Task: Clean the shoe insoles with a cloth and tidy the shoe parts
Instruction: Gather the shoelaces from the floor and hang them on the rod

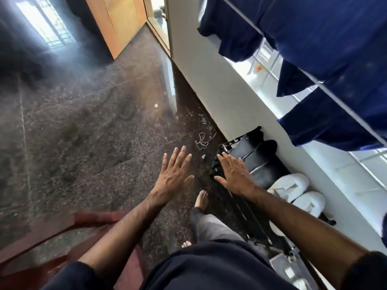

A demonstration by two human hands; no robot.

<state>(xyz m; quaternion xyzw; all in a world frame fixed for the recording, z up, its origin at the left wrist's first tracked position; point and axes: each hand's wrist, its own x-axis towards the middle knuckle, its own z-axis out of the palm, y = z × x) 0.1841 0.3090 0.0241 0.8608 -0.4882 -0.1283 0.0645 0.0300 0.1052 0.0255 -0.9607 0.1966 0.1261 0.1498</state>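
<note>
The person stands on a dark speckled stone floor (83, 126), both arms stretched forward and down. The left hand (174, 174) is spread flat with straight fingers, grasping nothing, held over the floor. The right hand (234, 174) is likewise released, fingers straight and together, hovering above the near end of a black metal shoe rack (257, 162) that runs along the white wall (219, 91). A pair of white padded shoes (301, 193) sits on that rack, just beyond the right forearm, with a pale insole-like piece showing in the nearer opening. A tangled white string (202, 141) lies on the floor ahead of the hands. Dark blue cloths (324, 38) hang at upper right. A reddish-brown plastic chair (52, 237) stands at lower left.
</note>
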